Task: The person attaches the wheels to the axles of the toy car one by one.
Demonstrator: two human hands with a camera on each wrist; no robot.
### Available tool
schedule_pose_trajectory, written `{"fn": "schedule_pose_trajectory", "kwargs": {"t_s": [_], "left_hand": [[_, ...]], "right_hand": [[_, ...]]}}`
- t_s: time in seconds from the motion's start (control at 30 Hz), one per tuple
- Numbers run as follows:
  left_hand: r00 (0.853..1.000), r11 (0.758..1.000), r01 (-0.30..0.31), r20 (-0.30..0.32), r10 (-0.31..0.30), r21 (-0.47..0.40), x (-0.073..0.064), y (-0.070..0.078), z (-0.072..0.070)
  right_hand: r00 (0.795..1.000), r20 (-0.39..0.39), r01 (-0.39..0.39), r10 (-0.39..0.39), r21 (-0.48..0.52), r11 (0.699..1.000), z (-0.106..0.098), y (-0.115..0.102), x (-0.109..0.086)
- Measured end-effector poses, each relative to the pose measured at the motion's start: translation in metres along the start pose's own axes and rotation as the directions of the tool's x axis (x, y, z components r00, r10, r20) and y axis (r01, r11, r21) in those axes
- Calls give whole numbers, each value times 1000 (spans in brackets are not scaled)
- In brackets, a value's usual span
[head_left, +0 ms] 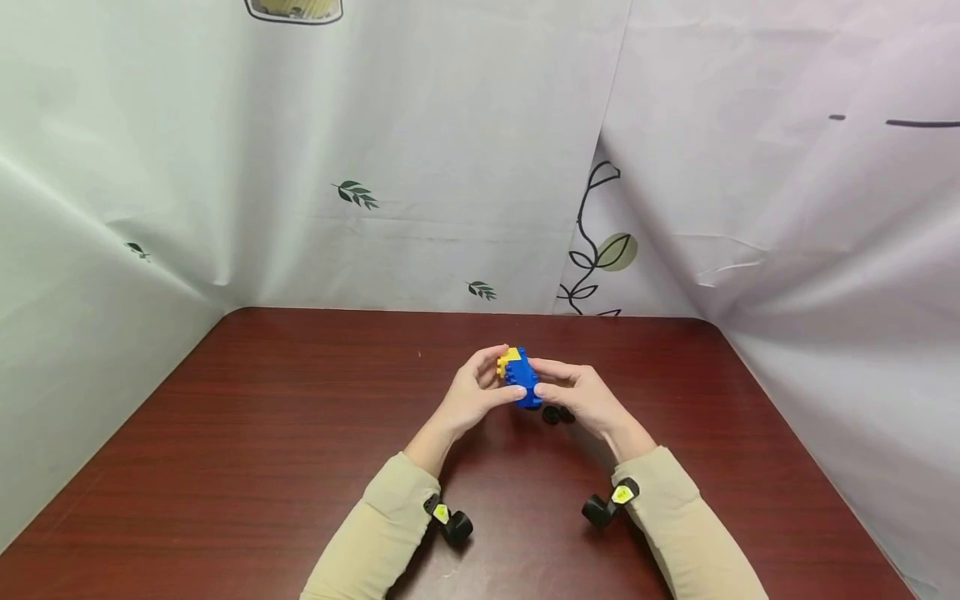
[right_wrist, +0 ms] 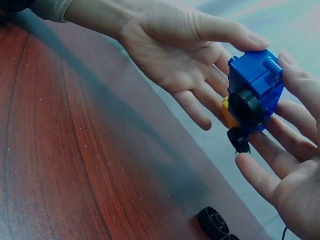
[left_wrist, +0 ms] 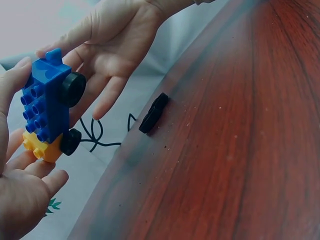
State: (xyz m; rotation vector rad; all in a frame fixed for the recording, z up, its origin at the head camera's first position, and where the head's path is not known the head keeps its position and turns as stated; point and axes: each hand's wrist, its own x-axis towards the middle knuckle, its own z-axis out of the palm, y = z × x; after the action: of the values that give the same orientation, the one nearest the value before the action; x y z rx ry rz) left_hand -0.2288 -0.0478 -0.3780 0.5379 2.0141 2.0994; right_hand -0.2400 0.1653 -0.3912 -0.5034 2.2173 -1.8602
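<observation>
A toy car of building blocks (head_left: 522,379), blue with a yellow end, is held above the table between both hands. My left hand (head_left: 468,396) grips it from the left, thumb on the blue part and fingers around the yellow end. From the right, my right hand (head_left: 592,404) pinches the blue end between thumb and fingers. In the left wrist view, the car shows blue studs and two black wheels (left_wrist: 73,90) along one side. The right wrist view shows a wheel (right_wrist: 246,108) on the blue body. Its far side is hidden.
Loose black wheels (head_left: 557,414) lie on the dark red wooden table (head_left: 262,433), just below the right hand. A white cloth with printed leaves (head_left: 420,167) hangs behind the table and along its sides. Each wrist carries a small black camera (head_left: 456,527).
</observation>
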Motion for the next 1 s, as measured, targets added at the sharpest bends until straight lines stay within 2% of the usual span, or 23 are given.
{"fn": "schedule_pose_trajectory", "kwargs": {"t_s": [0.2, 0.43, 0.57, 0.73, 0.87, 1.0], "left_hand": [[998, 994, -47, 35, 44, 96, 11, -21, -4], [998, 983, -66, 0, 67, 174, 14, -34, -5], [999, 982, -39, 11, 38, 184, 14, -39, -7], [999, 973, 11, 32, -19, 229, 13, -43, -8], [996, 970, 29, 70, -47, 240, 13, -46, -8], [992, 972, 34, 107, -61, 233, 13, -46, -8]], "right_hand": [[999, -16, 30, -31, -26, 999, -1, -1, 0], [999, 9, 41, -41, -85, 996, -4, 1, 2], [1000, -16, 16, -20, -174, 985, -7, 5, 2], [998, -61, -15, -3, -291, 957, -13, 12, 1], [999, -45, -11, -6, -362, 932, -19, 17, 1], [1000, -15, -28, 24, -399, 916, -25, 22, 0]]}}
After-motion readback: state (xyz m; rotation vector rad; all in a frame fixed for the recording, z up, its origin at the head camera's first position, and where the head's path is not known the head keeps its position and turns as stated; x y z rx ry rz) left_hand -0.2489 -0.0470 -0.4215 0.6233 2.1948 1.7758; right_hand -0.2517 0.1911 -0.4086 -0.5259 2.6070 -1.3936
